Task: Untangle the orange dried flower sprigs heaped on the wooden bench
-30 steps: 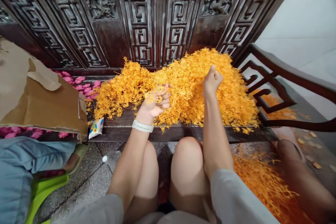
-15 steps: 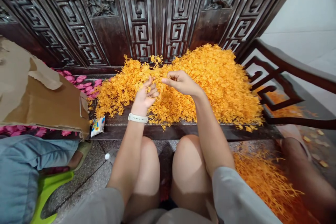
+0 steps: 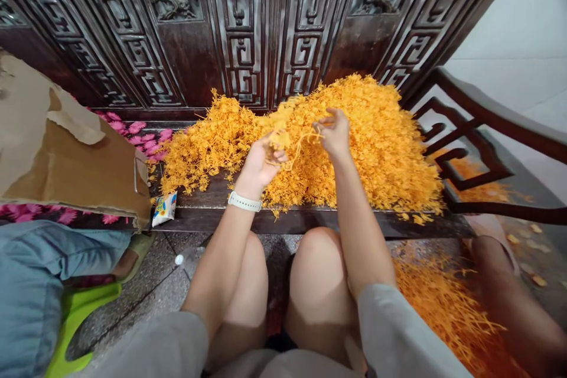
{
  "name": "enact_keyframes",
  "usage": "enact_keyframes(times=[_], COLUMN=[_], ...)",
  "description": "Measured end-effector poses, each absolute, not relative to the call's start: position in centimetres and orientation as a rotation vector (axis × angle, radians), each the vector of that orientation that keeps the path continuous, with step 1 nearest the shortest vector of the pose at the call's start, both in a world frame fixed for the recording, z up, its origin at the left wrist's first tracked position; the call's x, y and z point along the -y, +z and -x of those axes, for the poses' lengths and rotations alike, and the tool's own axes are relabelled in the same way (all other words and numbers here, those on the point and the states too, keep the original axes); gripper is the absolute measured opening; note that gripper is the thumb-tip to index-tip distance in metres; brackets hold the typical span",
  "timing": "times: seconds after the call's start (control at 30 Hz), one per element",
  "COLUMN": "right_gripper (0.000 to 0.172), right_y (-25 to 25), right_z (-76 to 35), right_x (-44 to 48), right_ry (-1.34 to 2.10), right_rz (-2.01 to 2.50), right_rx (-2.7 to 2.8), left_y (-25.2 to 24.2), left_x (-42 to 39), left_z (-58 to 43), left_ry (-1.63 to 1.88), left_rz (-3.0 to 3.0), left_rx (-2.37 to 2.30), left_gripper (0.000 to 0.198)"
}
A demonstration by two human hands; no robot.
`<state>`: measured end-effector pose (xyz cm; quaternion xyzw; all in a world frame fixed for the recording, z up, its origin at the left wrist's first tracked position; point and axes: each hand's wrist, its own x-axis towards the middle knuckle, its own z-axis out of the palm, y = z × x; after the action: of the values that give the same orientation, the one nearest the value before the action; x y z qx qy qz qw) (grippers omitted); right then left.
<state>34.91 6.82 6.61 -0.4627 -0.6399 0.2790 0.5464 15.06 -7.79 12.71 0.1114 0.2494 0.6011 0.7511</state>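
Note:
A large heap of yellow-orange artificial flowers [image 3: 372,136] lies on a dark wooden bench [image 3: 212,189]. Over its front left part, my left hand [image 3: 262,160], with a pale band at the wrist, is closed around a yellow artificial flower sprig [image 3: 280,137], whose blossoms are blurred by motion. To the right, my right hand [image 3: 334,133] pinches thin yellow stems of the same sprig, which stretch between both hands. Part of the fingers on each hand is hidden.
A torn cardboard box [image 3: 97,165] and pink flowers [image 3: 146,142] are on the left, by a small packet [image 3: 164,209]. Carved panels [image 3: 188,65] rise behind. Orange stems [image 3: 443,301] cover the floor at right, near another person's leg [image 3: 509,295]. Jeans-clad legs [image 3: 31,283] show at left.
Both hands have shifted right, the right one further, so the gap between them is wider. Yellow stems now span that gap. The view has tilted slightly.

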Motion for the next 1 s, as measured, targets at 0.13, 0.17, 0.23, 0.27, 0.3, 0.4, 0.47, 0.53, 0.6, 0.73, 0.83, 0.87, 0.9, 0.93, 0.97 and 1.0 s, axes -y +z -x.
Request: enact_keyframes(times=[0.13,0.17,0.23,0.27,0.3,0.4,0.47,0.53,0.6,0.73,0.83,0.87,0.9,0.93,0.97,1.0], right_gripper=[0.018,0.016,0.026,0.034,0.042,0.062,0.062,0.055,0.049,0.033,0.019,0.019,0.019,0.018,0.017,0.016], right_y=[10.0,11.1,13.2,13.9,14.5,14.8,14.3,13.8,13.6,13.8,14.0,14.0,14.0,14.0,13.9,13.9], right_z=[-32.0,-31.3,-30.3,-30.1,-29.9,-29.7,-29.6,-29.6,-29.6,-29.5,-29.4,-29.3,-29.2,-29.1,-29.1,-29.1], right_x=[-4.4,-3.4,-1.5,-0.6,0.1,1.2,1.1,0.7,0.4,0.4,0.5,0.5,0.5,0.5,0.5,0.5], right_ry=[0.519,0.547,0.67,0.745,0.824,0.981,0.977,0.947,1.021,1.3,1.358,1.349,1.319,1.274,1.23,1.19], right_rz=[1.058,1.004,0.897,0.867,0.86,0.937,0.986,1.012,1.013,0.893,0.783,0.751,0.722,0.7,0.684,0.678], right_rx=[1.479,1.527,1.67,1.751,1.834,1.986,1.999,1.971,1.98,2.059,2.007,2.002,2.004,2.006,2.003,1.993], left_y=[11.9,11.8,11.6,11.6,11.6,11.6,11.6,11.5,11.5,11.7,12.1,12.2,12.3,12.4,12.4,12.4], left_x=[6.5,6.3,6.2,6.2,6.2,6.2,6.2,6.1,6.1,6.1,6.3,6.4,6.5,6.6,6.6,6.6], left_z=[-13.6,-13.2,-12.6,-12.4,-12.3,-12.1,-12.0,-11.9,-11.8,-11.9,-12.1,-12.2,-12.3,-12.3,-12.3,-12.4], left_ry=[1.437,1.441,1.435,1.431,1.434,1.471,1.491,1.507,1.517,1.518,1.505,1.498,1.493,1.495,1.502,1.511], left_rz=[-0.213,-0.229,-0.263,-0.277,-0.285,-0.295,-0.315,-0.324,-0.334,-0.371,-0.405,-0.421,-0.433,-0.439,-0.437,-0.433], left_rx=[-0.577,-0.576,-0.576,-0.577,-0.58,-0.583,-0.583,-0.587,-0.587,-0.572,-0.557,-0.547,-0.533,-0.516,-0.499,-0.483], left_gripper=[0.015,0.017,0.021,0.022,0.023,0.025,0.024,0.023,0.023,0.024,0.026,0.028,0.03,0.031,0.03,0.028])
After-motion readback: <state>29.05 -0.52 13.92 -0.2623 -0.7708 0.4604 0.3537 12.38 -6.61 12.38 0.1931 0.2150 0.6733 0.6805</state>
